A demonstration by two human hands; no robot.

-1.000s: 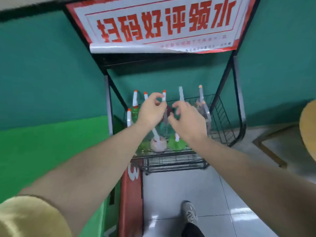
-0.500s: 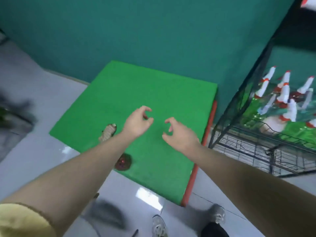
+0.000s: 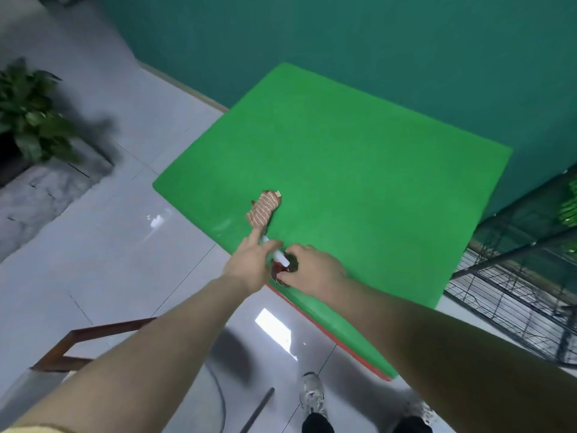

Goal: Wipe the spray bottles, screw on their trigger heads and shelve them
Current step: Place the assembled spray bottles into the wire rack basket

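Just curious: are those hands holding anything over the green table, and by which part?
Yes. The right hand grips the dark red spray bottle by its body; the left hand holds the white trigger head at its top.

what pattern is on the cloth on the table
Reddish-brown and pale stripes on the cloth, seen in the head view.

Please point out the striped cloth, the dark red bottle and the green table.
striped cloth [image 3: 263,208]: head view, middle of the folded cloth.
dark red bottle [image 3: 278,267]: head view, body between the hands.
green table [image 3: 359,164]: head view, bare top.
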